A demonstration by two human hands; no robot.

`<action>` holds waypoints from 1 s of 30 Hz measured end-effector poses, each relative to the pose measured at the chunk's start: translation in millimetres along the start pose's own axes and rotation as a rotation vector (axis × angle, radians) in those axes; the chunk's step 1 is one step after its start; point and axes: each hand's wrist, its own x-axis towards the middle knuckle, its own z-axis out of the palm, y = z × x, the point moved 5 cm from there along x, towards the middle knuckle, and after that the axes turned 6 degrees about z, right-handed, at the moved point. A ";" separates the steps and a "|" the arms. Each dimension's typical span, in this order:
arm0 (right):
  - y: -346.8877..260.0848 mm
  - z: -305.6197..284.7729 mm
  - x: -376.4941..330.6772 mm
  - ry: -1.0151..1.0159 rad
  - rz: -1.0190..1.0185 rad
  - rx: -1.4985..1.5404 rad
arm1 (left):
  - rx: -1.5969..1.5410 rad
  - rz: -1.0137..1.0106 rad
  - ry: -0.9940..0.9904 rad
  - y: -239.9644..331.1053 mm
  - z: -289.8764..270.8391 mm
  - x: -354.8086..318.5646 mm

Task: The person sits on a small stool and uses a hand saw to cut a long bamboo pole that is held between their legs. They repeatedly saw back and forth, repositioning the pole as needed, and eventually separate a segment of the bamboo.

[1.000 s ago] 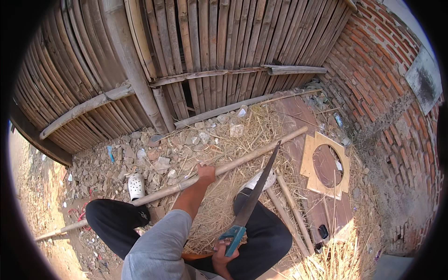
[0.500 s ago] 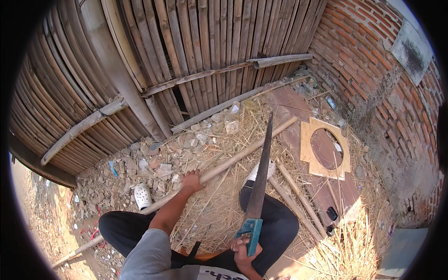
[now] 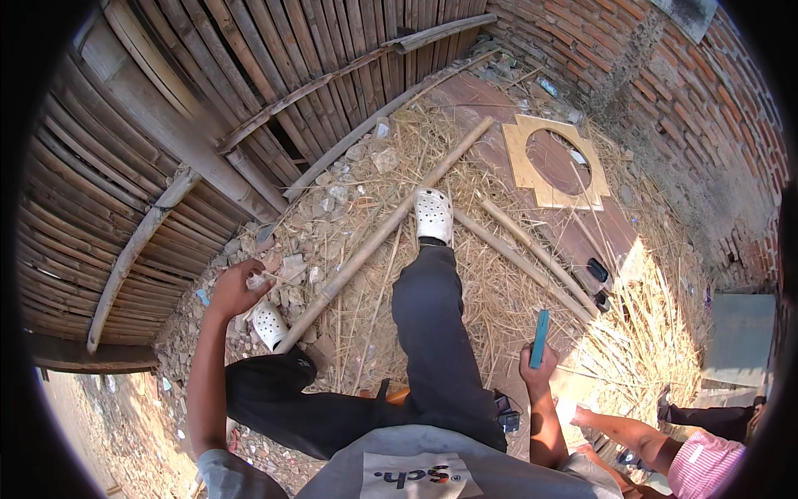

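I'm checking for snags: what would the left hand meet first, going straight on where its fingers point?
Stones look first in line from the left hand, ahead of the pole, but depth is unclear and it may pass above them.

Tan bamboo pole (image 3: 363,254) aslant on straw (image 3: 499,303), teal-handled saw (image 3: 540,337) apart

Left hand (image 3: 242,289): had open air toward the bamboo pole (image 3: 363,256).
Right leg (image 3: 432,312): stood between the hands.
Right hand (image 3: 539,366): had a co-worker's arm (image 3: 629,427) near it.
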 end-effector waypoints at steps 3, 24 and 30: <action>65.8 24.8 -70.5 -0.112 -0.074 -0.189 | -0.186 -0.067 0.007 -16.1 19.5 -24.2; 373.0 185.8 67.9 -0.524 0.687 0.159 | -0.159 -0.279 -0.254 3.4 130.7 137.6; 464.3 216.3 225.0 0.108 1.335 0.805 | -0.097 -0.344 -0.263 -18.1 127.5 171.6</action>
